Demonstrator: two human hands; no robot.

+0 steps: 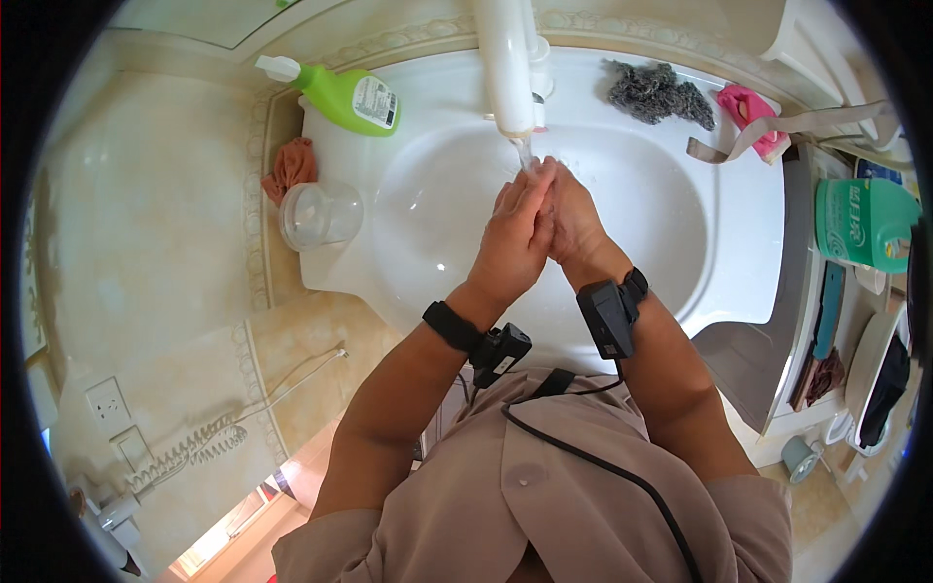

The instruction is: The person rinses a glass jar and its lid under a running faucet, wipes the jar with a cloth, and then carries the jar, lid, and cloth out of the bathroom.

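Both of my hands are held together over the white sink basin (423,243), under a thin stream of water (526,153) from the white faucet (507,83). My left hand (515,228) lies against the right one, its fingers stretched toward the spout. My right hand (578,219) is pressed to it palm to palm, fingers also stretched forward and partly hidden by the left. Neither hand holds any object that shows. Each wrist wears a black strap with a small black device, and a black cable runs down over my shirt.
On the sink's left rim are a green spray bottle (350,97), a clear plastic tub (321,216) and a brownish cloth (290,167). At the back right lie grey mesh scrubbers (661,94) and a pink cloth (748,112). A green jug (860,223) stands on the right.
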